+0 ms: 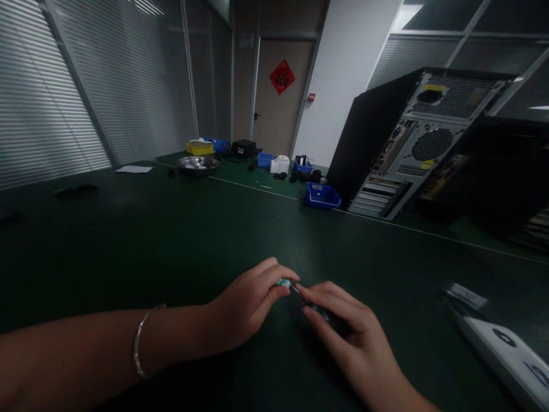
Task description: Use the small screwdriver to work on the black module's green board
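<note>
Small green part (283, 282) sits pinched between the thumb and fingertips of the left hand (249, 312), low over the dark green table (171, 240) near its front edge. Left wrist carries a thin bracelet (139, 343). Left-hand fingers are pressed together on the part; the forearm rests along the table.

Just right of it, the right hand (343, 329) meets the left, its fingers closed around a slim dark tool (319, 312) whose tip touches the part (the tool's kind cannot be told in this dim light).

Judgement on the work in hand: the tool tip is being applied to the part. It would be done well by keeping the left pinch firm and both wrists braced on the table, so the tip stays seated and does not skid off such a small piece.

Appearance of the part: tiny, greenish with a pale edge, mostly hidden by the fingertips; no detail is legible.

Further right and behind: a shallow metal bowl (198, 165), a yellow bin (199, 148), a blue bin (322, 195), then an open-backed black computer case (412, 143) standing tilted in the view. At the far right edge a white flat object (506, 349) lies on the table, well apart from the hands.
</note>
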Action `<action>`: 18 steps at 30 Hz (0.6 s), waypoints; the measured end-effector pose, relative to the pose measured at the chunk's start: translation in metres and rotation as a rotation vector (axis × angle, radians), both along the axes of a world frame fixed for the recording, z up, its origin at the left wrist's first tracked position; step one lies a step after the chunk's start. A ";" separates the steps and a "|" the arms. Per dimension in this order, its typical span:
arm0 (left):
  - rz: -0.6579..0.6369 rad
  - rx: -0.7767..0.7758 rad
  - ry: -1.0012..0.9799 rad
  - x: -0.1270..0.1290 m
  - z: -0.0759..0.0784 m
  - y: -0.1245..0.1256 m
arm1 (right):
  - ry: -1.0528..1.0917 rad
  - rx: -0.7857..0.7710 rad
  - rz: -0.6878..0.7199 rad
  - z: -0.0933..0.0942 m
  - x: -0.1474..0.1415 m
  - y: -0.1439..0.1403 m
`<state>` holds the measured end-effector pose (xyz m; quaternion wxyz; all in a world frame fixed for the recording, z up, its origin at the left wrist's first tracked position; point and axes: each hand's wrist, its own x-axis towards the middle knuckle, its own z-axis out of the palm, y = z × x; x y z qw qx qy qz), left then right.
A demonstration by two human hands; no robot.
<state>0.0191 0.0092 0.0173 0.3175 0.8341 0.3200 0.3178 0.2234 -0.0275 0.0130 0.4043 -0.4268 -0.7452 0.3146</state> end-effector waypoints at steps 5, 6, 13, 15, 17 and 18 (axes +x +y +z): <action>-0.019 0.003 0.014 -0.001 0.001 0.001 | -0.008 0.007 -0.003 0.000 0.001 0.001; -0.031 -0.002 0.016 -0.001 0.000 0.002 | -0.012 0.006 -0.001 0.000 0.001 0.002; -0.068 -0.089 -0.021 0.000 -0.004 0.008 | 0.005 0.021 0.061 -0.002 0.005 0.012; -0.065 -0.125 -0.038 0.000 -0.003 0.010 | 0.019 0.032 0.073 -0.004 0.007 0.015; -0.065 -0.153 -0.052 0.000 -0.002 0.011 | 0.027 0.021 0.084 -0.007 0.010 0.018; -0.062 -0.163 -0.059 0.001 -0.001 0.012 | 0.027 0.006 0.089 -0.008 0.011 0.019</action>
